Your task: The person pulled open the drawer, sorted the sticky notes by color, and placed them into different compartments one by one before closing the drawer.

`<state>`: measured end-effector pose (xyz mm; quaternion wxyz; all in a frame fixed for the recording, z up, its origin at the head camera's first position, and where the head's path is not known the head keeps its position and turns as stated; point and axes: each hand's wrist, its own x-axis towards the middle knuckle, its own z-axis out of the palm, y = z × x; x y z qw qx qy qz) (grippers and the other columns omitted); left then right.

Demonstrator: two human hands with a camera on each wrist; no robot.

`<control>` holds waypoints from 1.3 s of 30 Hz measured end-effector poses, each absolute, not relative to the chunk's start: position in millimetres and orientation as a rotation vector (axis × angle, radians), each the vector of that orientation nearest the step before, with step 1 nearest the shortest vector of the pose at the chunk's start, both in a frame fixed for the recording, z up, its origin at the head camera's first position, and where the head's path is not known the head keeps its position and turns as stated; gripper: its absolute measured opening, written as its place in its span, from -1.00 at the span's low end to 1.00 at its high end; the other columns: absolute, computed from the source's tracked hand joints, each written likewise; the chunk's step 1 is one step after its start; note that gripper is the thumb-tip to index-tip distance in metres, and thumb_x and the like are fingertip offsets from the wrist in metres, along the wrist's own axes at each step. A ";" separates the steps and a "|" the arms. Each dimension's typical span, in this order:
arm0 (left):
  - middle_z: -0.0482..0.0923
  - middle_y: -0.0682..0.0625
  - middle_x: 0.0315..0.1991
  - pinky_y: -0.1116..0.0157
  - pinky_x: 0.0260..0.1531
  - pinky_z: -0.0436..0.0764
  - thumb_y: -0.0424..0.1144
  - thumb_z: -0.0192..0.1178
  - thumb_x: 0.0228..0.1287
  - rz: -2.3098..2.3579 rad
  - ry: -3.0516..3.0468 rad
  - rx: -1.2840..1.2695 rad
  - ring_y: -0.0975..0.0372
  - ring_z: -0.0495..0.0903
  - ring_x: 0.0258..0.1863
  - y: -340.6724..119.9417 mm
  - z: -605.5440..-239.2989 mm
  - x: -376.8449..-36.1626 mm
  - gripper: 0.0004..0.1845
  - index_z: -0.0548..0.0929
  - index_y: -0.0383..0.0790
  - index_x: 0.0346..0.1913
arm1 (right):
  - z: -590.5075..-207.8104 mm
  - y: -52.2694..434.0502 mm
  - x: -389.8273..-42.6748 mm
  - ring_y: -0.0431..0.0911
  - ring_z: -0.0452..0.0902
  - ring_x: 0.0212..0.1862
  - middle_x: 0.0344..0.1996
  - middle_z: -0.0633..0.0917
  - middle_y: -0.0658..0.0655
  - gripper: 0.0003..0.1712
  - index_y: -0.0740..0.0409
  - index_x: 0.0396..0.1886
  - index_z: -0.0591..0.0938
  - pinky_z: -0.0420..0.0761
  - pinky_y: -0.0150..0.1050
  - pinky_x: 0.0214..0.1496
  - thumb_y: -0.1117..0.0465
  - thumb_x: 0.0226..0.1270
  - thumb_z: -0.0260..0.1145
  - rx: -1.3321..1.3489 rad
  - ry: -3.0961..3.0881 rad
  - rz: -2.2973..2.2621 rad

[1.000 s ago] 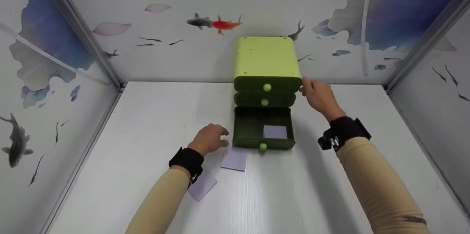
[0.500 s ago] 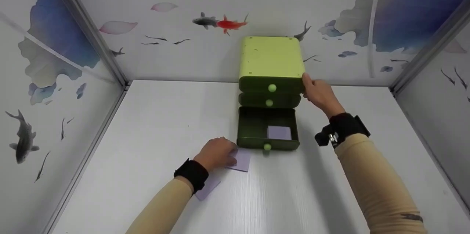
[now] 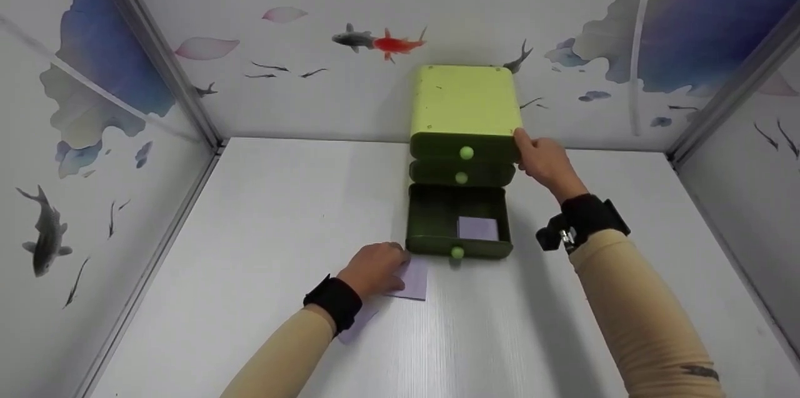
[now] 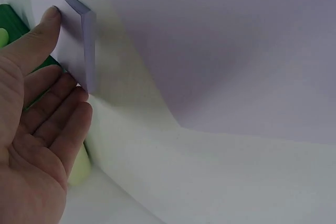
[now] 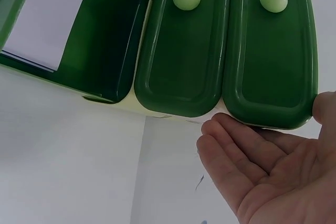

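A small lilac sticky-note pad (image 3: 415, 282) lies in front of the green drawer cabinet (image 3: 465, 101). My left hand (image 3: 373, 268) pinches it at its left side; in the left wrist view the thumb (image 4: 47, 27) lies on its face and the fingers reach its edge. My right hand (image 3: 545, 160) rests against the cabinet's right side, thumb at the upper front corner, fingers extended along the side in the right wrist view. The bottom drawer (image 3: 431, 245) is pulled out, with another lilac pad (image 3: 478, 228) inside at the right.
Another lilac pad (image 3: 357, 326) lies partly hidden below the left wrist. The top drawer (image 5: 273, 51) and middle drawer (image 5: 184, 56) are closed, each with a round light-green knob. Printed wall panels (image 3: 312, 104) enclose the white table (image 3: 281, 198) at the back and sides.
My left hand has moved down and right from beside the open drawer onto the pad and taken hold of it. My right hand has settled against the cabinet's upper right corner.
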<state>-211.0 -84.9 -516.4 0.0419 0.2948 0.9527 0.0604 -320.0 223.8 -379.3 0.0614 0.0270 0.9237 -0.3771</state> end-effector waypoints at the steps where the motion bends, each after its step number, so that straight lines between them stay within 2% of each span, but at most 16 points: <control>1: 0.71 -0.01 -0.24 0.24 -0.27 0.66 -0.16 0.46 0.05 0.153 2.919 0.916 0.23 0.63 -0.31 -83.9 -516.3 -209.9 -0.72 0.72 -0.18 -0.17 | -379.8 223.9 -320.1 -0.03 0.51 -0.24 -0.31 0.60 0.21 -0.12 0.29 -0.27 0.56 0.44 -0.23 -0.19 -0.42 0.42 -0.31 0.082 2.794 -1.138; 9: 0.71 0.01 -0.30 0.25 -0.36 0.66 -0.11 0.41 0.12 0.008 2.900 1.014 0.22 0.65 -0.36 -75.1 -515.9 -202.2 -0.77 0.69 -0.15 -0.23 | -382.7 226.0 -318.4 -0.02 0.50 -0.25 -0.32 0.61 0.23 -0.11 0.30 -0.31 0.55 0.41 -0.22 -0.20 -0.41 0.43 -0.33 0.044 2.806 -1.120; 18: 0.68 0.03 -0.16 0.29 -0.15 0.65 -0.12 0.49 0.04 -0.060 2.823 1.036 0.22 0.63 -0.22 -66.1 -513.3 -202.6 -0.64 0.71 -0.08 -0.07 | -383.0 225.6 -318.3 -0.02 0.52 -0.27 -0.35 0.60 0.19 -0.12 0.31 -0.28 0.57 0.43 -0.23 -0.21 -0.39 0.44 -0.33 0.065 2.828 -1.116; 25: 0.65 0.05 -0.18 0.32 -0.13 0.63 -0.14 0.54 -0.04 -0.011 2.823 1.023 0.26 0.59 -0.21 -63.7 -509.4 -202.6 -0.60 0.73 -0.05 -0.08 | -381.9 224.3 -317.7 -0.01 0.51 -0.22 -0.33 0.59 0.18 -0.11 0.29 -0.23 0.56 0.42 -0.23 -0.19 -0.41 0.43 -0.33 0.080 2.809 -1.125; 34: 0.62 0.04 -0.18 0.30 -0.11 0.63 -0.16 0.54 -0.03 0.091 2.790 0.971 0.25 0.60 -0.19 -65.5 -504.2 -201.8 -0.53 0.67 -0.10 0.00 | -380.0 224.2 -316.4 -0.05 0.49 -0.25 -0.35 0.57 0.12 -0.13 0.28 -0.22 0.55 0.43 -0.24 -0.18 -0.42 0.43 -0.30 0.077 2.777 -1.175; 37: 0.65 0.05 -0.18 0.30 -0.09 0.62 -0.18 0.52 0.00 0.146 2.771 0.930 0.26 0.60 -0.20 -66.0 -501.7 -202.4 -0.55 0.67 -0.11 0.01 | -379.7 224.6 -316.7 -0.04 0.50 -0.24 -0.34 0.57 0.13 -0.12 0.29 -0.21 0.56 0.42 -0.23 -0.18 -0.42 0.43 -0.30 0.074 2.781 -1.170; 39: 0.67 0.05 -0.21 0.30 -0.11 0.61 -0.23 0.48 0.06 0.203 2.756 0.891 0.26 0.58 -0.23 -65.8 -499.6 -204.5 -0.64 0.69 -0.11 -0.03 | -379.6 224.5 -316.7 -0.03 0.50 -0.22 -0.34 0.58 0.14 -0.12 0.29 -0.22 0.56 0.42 -0.23 -0.17 -0.42 0.42 -0.31 0.071 2.780 -1.171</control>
